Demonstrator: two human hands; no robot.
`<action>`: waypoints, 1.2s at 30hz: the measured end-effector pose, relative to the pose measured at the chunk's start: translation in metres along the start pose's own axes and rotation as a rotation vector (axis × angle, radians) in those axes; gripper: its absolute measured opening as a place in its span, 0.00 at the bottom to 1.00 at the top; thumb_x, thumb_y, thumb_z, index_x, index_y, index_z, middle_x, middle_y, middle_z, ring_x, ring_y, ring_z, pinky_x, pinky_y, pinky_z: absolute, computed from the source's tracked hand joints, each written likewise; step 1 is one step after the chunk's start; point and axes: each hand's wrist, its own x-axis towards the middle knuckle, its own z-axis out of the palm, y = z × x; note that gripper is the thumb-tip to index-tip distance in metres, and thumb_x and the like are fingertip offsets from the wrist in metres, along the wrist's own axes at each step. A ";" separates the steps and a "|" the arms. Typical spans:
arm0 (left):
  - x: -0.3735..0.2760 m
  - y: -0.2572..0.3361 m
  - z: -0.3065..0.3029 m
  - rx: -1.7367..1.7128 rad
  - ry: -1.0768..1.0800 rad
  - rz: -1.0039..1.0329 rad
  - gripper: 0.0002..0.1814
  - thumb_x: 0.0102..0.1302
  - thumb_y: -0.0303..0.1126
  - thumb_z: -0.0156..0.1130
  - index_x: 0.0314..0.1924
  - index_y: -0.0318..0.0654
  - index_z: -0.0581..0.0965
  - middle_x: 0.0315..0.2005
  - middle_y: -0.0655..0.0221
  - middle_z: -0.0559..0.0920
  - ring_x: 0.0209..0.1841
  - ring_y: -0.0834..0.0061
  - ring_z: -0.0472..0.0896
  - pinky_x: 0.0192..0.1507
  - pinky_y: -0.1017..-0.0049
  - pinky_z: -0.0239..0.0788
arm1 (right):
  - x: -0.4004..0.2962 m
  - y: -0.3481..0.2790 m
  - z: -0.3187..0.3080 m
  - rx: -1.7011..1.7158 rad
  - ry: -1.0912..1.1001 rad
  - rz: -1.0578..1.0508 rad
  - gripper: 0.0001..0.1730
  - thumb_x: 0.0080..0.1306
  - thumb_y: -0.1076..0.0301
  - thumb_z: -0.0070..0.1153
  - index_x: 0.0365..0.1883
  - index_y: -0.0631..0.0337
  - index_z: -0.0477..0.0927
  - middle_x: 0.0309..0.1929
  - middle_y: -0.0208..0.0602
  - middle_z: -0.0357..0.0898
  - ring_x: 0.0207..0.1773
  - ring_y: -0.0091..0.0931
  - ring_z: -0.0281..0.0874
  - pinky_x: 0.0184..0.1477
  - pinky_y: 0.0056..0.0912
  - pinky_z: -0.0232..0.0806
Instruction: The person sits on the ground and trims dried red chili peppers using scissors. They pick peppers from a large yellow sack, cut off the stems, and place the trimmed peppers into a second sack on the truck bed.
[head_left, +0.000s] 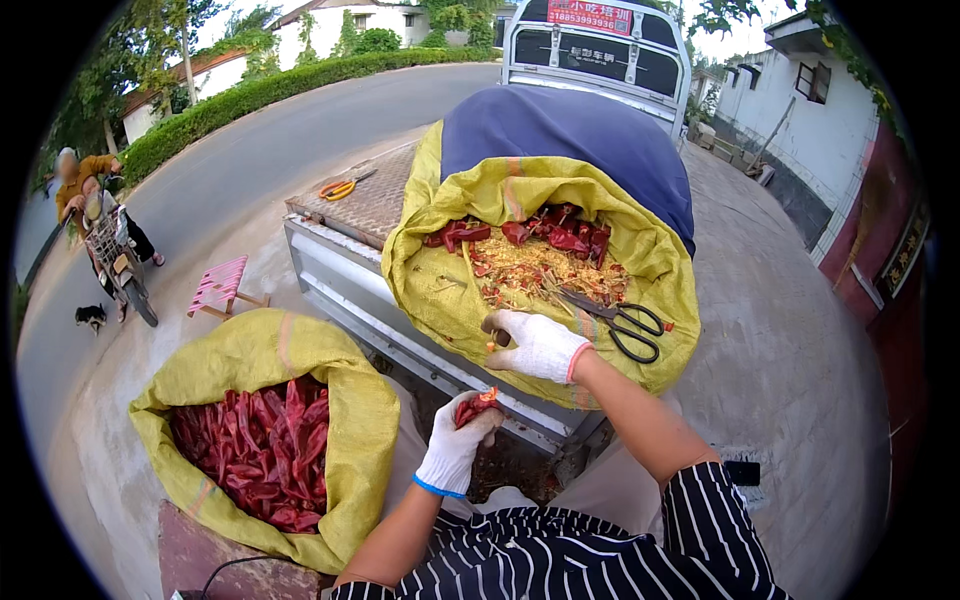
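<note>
My left hand (459, 442), in a white knit glove with a blue cuff, grips a dried red chili pepper (477, 406) whose upper end shows orange. Above and to its right, my right hand (534, 346) has its gloved thumb and fingers apart over the front edge of a yellow woven sack (435, 300). A small orange bit (491, 346) shows between those fingers; whether it is touched cannot be told. Black-handled scissors (619, 322) lie just beyond the right hand, blades on stem scraps (547, 262). Several red chili peppers (566, 236) sit deeper in the sack mouth.
A second yellow sack (364, 420), full of red chilies (262, 450), stands at left. Orange-handled shears (341, 189) rest on the truck bed (375, 202). Behind are a folding stool (219, 285), a small dog (91, 318) and a person on a two-wheeler (120, 247).
</note>
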 end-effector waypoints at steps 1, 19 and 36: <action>0.007 0.001 -0.003 -0.144 0.067 -0.001 0.07 0.61 0.23 0.66 0.40 0.35 0.79 0.28 0.71 0.81 0.25 0.81 0.77 0.28 0.79 0.69 | 0.007 -0.008 -0.014 -0.164 -0.054 -0.029 0.22 0.65 0.51 0.59 0.47 0.60 0.82 0.42 0.47 0.84 0.44 0.37 0.81 0.47 0.38 0.71; 0.023 -0.040 -0.048 -0.196 0.005 -0.252 0.12 0.58 0.27 0.69 0.42 0.35 0.77 0.31 0.69 0.81 0.30 0.76 0.80 0.36 0.74 0.74 | 0.265 0.021 -0.002 -0.708 0.055 0.041 0.33 0.63 0.45 0.56 0.63 0.53 0.74 0.55 0.46 0.82 0.59 0.43 0.79 0.60 0.46 0.70; 0.034 -0.045 -0.043 -0.139 -0.002 -0.322 0.12 0.60 0.26 0.68 0.44 0.34 0.78 0.31 0.69 0.82 0.28 0.76 0.80 0.35 0.75 0.73 | 0.156 0.022 -0.134 -0.794 -0.291 0.172 0.33 0.56 0.46 0.64 0.58 0.50 0.82 0.51 0.45 0.84 0.55 0.41 0.81 0.56 0.40 0.71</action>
